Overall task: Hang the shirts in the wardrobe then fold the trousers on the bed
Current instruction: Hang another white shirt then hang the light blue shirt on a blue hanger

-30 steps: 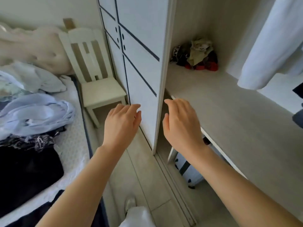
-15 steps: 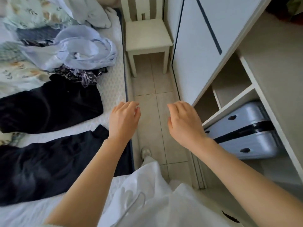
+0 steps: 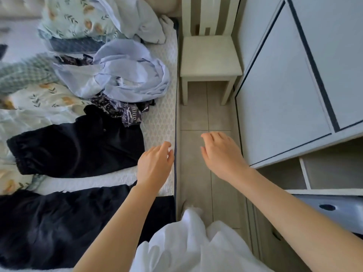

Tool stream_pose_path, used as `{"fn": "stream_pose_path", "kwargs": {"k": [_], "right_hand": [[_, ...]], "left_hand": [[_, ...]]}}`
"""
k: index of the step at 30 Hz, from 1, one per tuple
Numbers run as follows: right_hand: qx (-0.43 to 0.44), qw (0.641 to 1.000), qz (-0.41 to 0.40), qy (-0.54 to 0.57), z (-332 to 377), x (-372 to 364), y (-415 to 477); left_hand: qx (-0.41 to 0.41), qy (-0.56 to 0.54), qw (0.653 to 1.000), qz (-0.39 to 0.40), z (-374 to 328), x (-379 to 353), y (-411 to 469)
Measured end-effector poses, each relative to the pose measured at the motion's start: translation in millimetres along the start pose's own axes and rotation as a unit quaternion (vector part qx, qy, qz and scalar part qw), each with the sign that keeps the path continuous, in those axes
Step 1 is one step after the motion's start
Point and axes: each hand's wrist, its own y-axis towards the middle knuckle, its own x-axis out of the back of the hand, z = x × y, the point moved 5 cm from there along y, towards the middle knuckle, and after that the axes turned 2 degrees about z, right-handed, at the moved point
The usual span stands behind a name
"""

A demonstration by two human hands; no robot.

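Two dark trousers lie flat on the bed [image 3: 161, 114]: one black pair [image 3: 78, 148] in the middle, another dark pair [image 3: 59, 226] nearer me. A crumpled light blue shirt [image 3: 129, 75] sits further up the bed, over a dark patterned garment [image 3: 121, 110]. My left hand [image 3: 155, 165] hovers over the bed's right edge, fingers loosely curled, holding nothing. My right hand [image 3: 222, 154] hangs over the tiled floor, also relaxed with nothing in it. The wardrobe [image 3: 284, 85] stands at the right with its sliding door in view.
A cream wooden chair [image 3: 210, 57] stands between bed and wardrobe at the far end of the narrow floor strip [image 3: 198, 154]. A grey suitcase [image 3: 334, 211] sits under the wardrobe shelf. Floral bedding [image 3: 45, 99] and a pillow [image 3: 74, 16] cover the bed's left side.
My view has swung from the wardrobe interior down and left to the bed. Both hands have stayed free and moved leftward, the left one now over the mattress edge.
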Motion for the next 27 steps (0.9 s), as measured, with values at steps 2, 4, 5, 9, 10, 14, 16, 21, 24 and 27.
{"fn": "stream_pose_path", "kwargs": {"k": [2,4,5,9,10,14,16,21,24,27], "right_hand": [[0.011,1.0,0.015,-0.002,-3,2,31],[0.02,1.0,0.022,-0.003,-9,6,63],[0.024,0.999,0.026,-0.003,-12,8,78],[0.041,0.999,0.03,-0.01,-30,19,141],[0.047,0.998,0.033,-0.01,-36,22,157],[0.068,0.996,0.05,-0.027,-65,37,225],[0.08,0.994,0.063,-0.034,-83,45,259],[0.109,0.99,0.076,-0.052,-124,65,346],[0.131,0.986,0.074,-0.064,-139,70,396],[0.143,0.984,0.08,-0.072,-148,75,446]], "left_hand": [[-0.004,0.003,1.0,-0.004,5,2,28],[0.004,0.007,1.0,-0.013,10,3,57],[0.007,0.007,1.0,-0.017,12,4,73],[0.017,0.014,1.0,-0.02,18,1,137],[0.023,0.015,0.999,-0.019,19,-1,154],[0.05,0.027,0.998,-0.027,15,-4,223],[0.066,0.04,0.996,-0.042,12,-5,257],[0.116,0.066,0.99,-0.041,8,-13,332],[0.126,0.065,0.989,-0.045,10,-14,376],[0.129,0.069,0.989,-0.036,20,-13,424]]}}
